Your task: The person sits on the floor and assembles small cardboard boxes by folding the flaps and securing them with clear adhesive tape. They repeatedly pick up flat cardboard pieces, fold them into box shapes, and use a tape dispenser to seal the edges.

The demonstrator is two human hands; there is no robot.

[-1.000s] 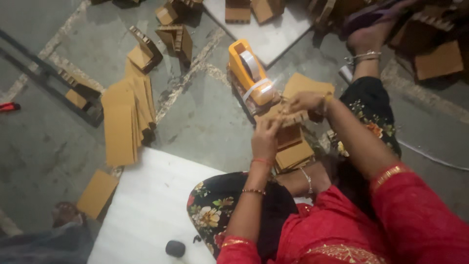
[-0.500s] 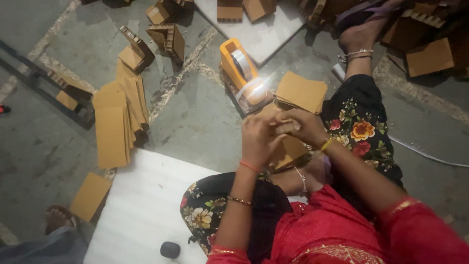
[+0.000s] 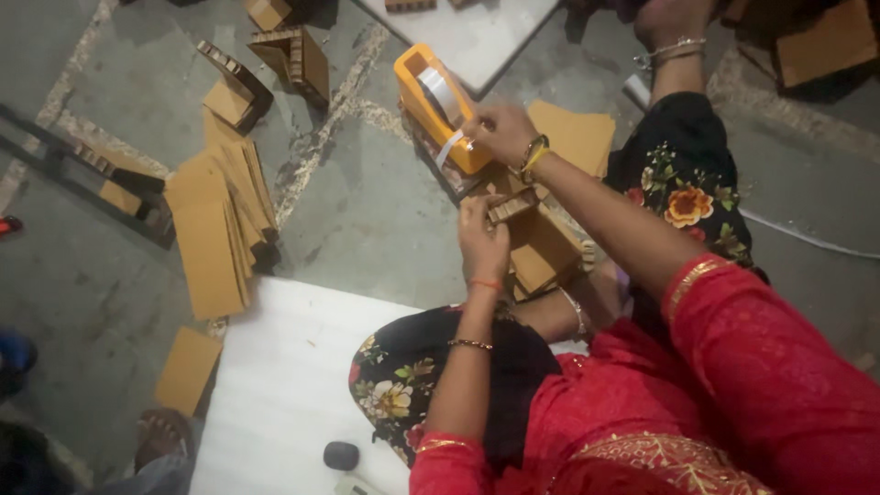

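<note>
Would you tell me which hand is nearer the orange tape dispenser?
Right. The right hand touches the orange tape dispenser, at its tape strip; the left hand is lower, holding a cardboard piece.

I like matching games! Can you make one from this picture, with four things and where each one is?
Things:
1. tape dispenser
2. flat card stack
3. white sheet
4. small box

Places:
A. at the left hand, by the knee
B. spread on the grey floor, far left of the person
C. under the right hand, orange, with a white strip hanging off it
D. on the floor beside the flowered trouser leg, with a small dark round thing on it

Pairs: 1-C, 2-B, 3-D, 4-A
</note>
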